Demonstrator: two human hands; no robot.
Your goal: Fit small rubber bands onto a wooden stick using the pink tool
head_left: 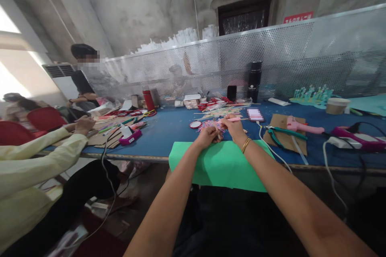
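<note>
My left hand (208, 135) is closed, its fingers pinching what looks like a thin pale stick (216, 126). My right hand (234, 129), with a gold bracelet (246, 145) at the wrist, grips a pink pen-like tool (235, 119) close beside the left fingers. Just under and behind the hands lies a loose pile of small pink and purple strands (205, 124). A green sheet (217, 164) hangs over the table edge toward my lap, beneath my forearms. The fine detail between my fingertips is too small to make out.
Behind the hands are pale sticks (224, 111), a round red-rimmed lid (196, 125) and a phone (255, 115). To the right are green-handled pliers (286, 132), a pink glue gun (304, 125) and a paper cup (337, 106). A co-worker's sleeves (69, 148) are at the left.
</note>
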